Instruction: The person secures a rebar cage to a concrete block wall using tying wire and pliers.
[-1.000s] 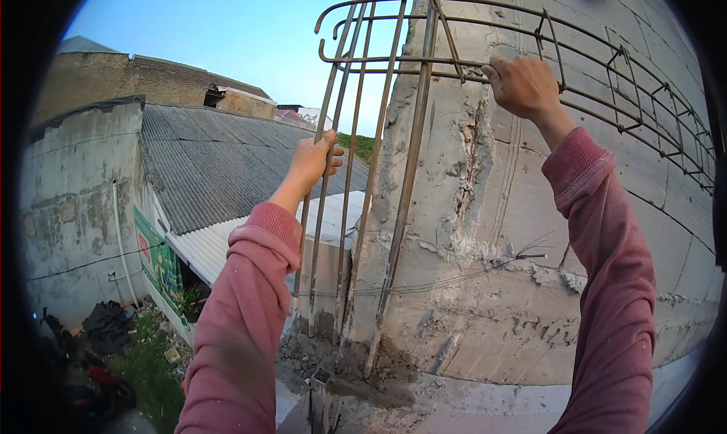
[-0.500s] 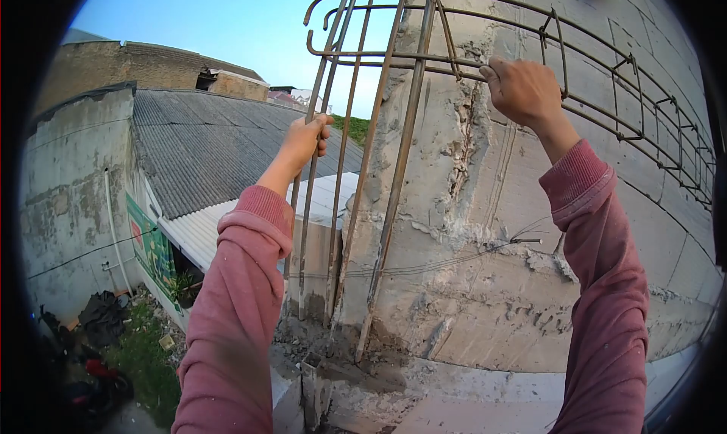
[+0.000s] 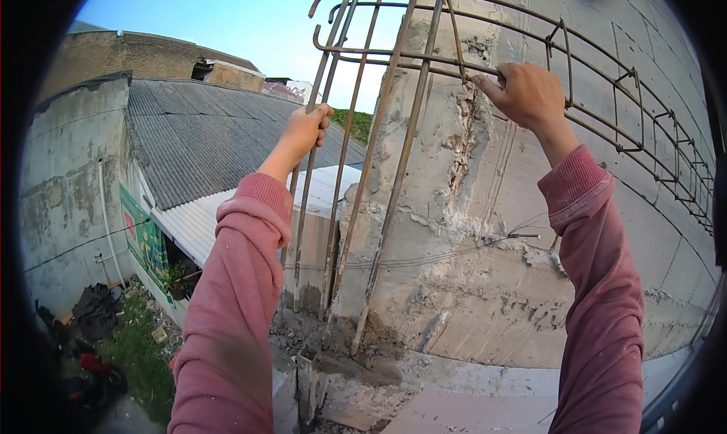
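Observation:
My left hand [image 3: 304, 129] is closed around upright rebar rods [image 3: 311, 173] at the left of the group; exactly how many lie in its grip is hidden. My right hand [image 3: 533, 95] is wrapped over a lower bar of the horizontal rebar cage [image 3: 625, 74], its thumb lying along the bar. The cage has hooked ends at the left, crosses the uprights and runs off along the wall to the right. Bent stirrups join its long bars. Other upright rods [image 3: 394, 188] stand between my hands, their feet in rough concrete.
A block wall [image 3: 606, 237] with a rough concrete column [image 3: 424, 176] rises close in front. Thin wires [image 3: 485, 245] stick out from it. Down to the left are a corrugated roof [image 3: 219, 131], a green banner [image 3: 144, 241] and a parked motorbike [image 3: 95, 373] far below.
The view has tilted slightly. My right hand sits a little lower and further right, its thumb now stretched along the bar. My left hand keeps its hold on the upright rebar.

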{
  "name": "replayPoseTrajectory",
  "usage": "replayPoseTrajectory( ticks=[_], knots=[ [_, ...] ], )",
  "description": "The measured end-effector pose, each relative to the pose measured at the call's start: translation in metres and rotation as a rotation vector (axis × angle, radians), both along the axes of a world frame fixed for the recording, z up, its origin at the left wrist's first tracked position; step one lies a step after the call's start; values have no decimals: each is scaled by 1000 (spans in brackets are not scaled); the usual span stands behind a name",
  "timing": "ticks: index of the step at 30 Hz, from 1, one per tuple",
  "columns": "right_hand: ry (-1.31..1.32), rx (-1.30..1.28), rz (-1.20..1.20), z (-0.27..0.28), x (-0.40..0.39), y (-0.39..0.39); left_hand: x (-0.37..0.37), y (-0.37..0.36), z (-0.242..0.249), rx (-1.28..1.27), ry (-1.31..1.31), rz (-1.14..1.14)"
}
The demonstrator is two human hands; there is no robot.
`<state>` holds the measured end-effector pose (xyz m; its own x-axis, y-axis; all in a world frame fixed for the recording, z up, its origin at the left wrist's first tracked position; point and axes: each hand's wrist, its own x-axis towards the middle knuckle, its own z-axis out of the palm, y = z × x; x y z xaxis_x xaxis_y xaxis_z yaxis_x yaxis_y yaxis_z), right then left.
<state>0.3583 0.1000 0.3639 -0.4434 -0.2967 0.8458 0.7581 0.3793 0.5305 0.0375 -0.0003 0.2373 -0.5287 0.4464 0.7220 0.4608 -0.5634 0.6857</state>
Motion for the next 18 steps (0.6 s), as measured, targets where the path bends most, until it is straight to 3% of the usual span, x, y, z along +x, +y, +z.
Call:
replayPoseTrajectory(
  ticks=[4,7,18],
  knots=[
    [-17,-74,-54,0,1,-11,-2,4,-1,4,7,-9],
    [-18,105,57,5,-1,5,-2,4,2,10,15,28],
    [-18,187,-50,23,-6,20,-9,14,1,3,43,125]
  ],
)
